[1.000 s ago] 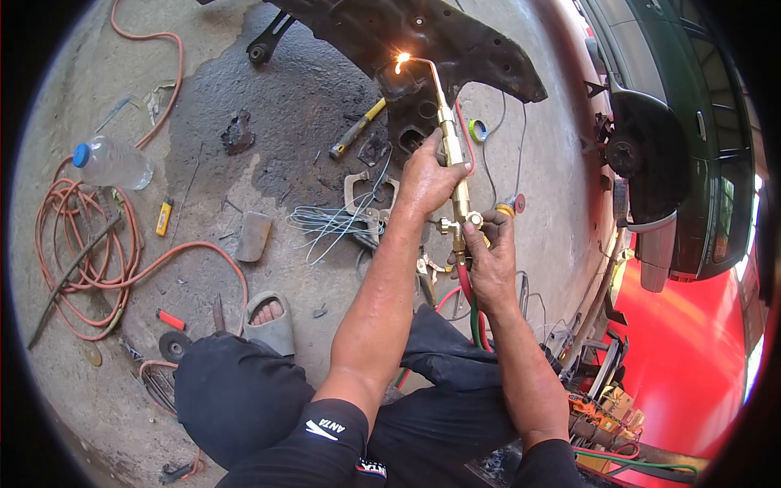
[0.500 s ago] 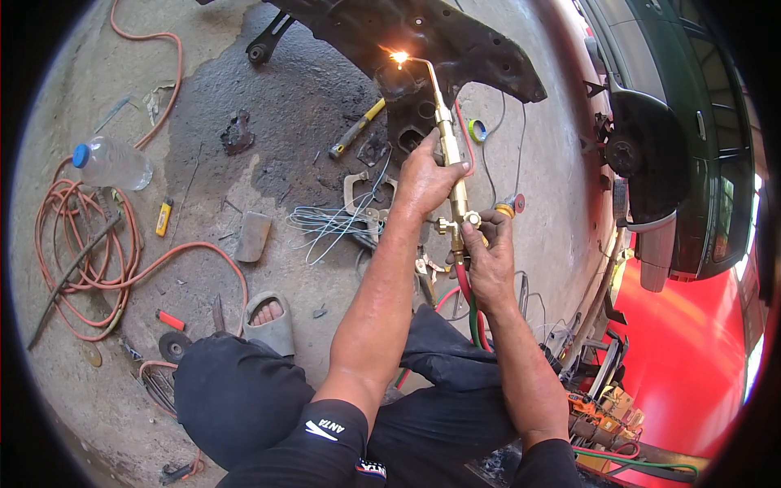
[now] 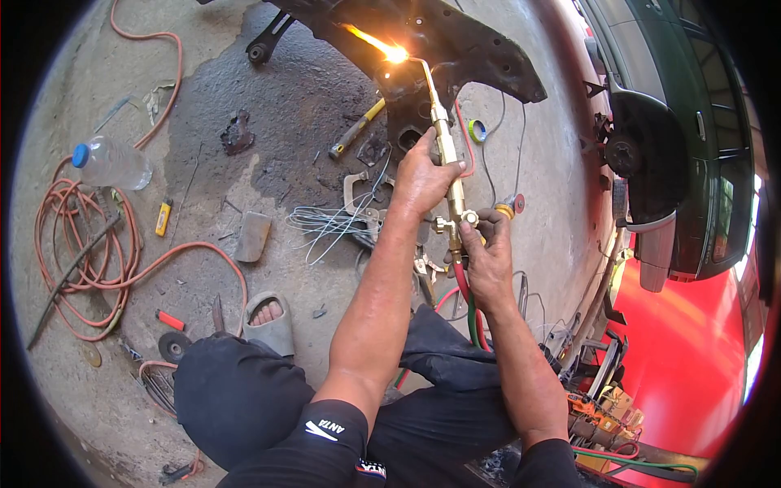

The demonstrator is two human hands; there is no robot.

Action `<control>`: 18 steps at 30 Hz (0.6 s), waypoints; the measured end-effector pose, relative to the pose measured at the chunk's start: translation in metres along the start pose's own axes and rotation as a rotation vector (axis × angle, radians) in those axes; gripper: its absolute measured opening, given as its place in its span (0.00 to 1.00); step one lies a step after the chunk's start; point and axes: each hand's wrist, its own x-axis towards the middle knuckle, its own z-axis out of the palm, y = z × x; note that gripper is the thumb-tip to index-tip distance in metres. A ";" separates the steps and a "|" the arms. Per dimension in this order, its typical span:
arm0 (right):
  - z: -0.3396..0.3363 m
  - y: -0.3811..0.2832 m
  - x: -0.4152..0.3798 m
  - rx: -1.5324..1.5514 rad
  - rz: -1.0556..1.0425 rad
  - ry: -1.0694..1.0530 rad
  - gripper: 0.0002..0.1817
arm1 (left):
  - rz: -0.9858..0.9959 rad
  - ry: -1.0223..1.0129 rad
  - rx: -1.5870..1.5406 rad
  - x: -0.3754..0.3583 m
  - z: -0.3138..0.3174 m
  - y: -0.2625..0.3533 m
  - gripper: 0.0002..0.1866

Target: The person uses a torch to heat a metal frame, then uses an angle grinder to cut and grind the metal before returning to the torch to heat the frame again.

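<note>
Grip: left hand (image 3: 423, 175) is wrapped around the middle of the brass torch (image 3: 449, 175), fingers closed on the tube; right hand (image 3: 486, 260) closes around the near end of the torch, its thumb and fingertips pinching at the small valve knobs (image 3: 468, 218).
Torch position: it runs from the right hand, near, up to the far side, with its bent tip at the black metal frame (image 3: 439, 41); the flame (image 3: 376, 42) streams to the left from the tip, over the frame surface.
Hoses: red and green hoses (image 3: 470, 305) leave the near end of the torch, under the right hand, and go down between the forearms.
Writing: white word "ANTA" with a logo on the black sleeve (image 3: 325, 429) of the left arm; a second small mark beside it cannot be read.
Left side: water bottle (image 3: 110, 163) with blue cap lies on the concrete floor (image 3: 203, 236), next to the coiled orange hose (image 3: 81, 244); a yellow lighter (image 3: 163, 217) is just right of them.
Near the hands: a hammer (image 3: 356, 128) with yellow handle lies left of the torch; thin wires (image 3: 329, 221) lie under the left wrist.
Right side: a dark car (image 3: 691, 146) stands close, well apart from the hands.
Open room: the floor between the frame and the knees is crowded with tools; more bare floor is on the far left.
</note>
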 end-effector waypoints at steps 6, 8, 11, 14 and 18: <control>-0.001 0.003 0.001 -0.007 -0.016 0.001 0.17 | -0.008 0.003 0.101 -0.002 0.000 0.006 0.43; 0.000 0.001 0.000 0.005 -0.010 0.001 0.17 | 0.008 -0.005 0.094 -0.001 0.000 0.005 0.42; 0.001 0.002 0.000 -0.016 -0.023 0.003 0.16 | 0.011 -0.006 0.111 -0.002 -0.002 0.008 0.42; -0.002 0.008 0.002 -0.049 -0.042 0.005 0.16 | -0.012 -0.011 0.092 -0.003 -0.001 0.011 0.42; -0.002 0.008 0.002 -0.067 -0.052 0.007 0.16 | -0.008 -0.010 0.088 -0.001 0.000 0.007 0.42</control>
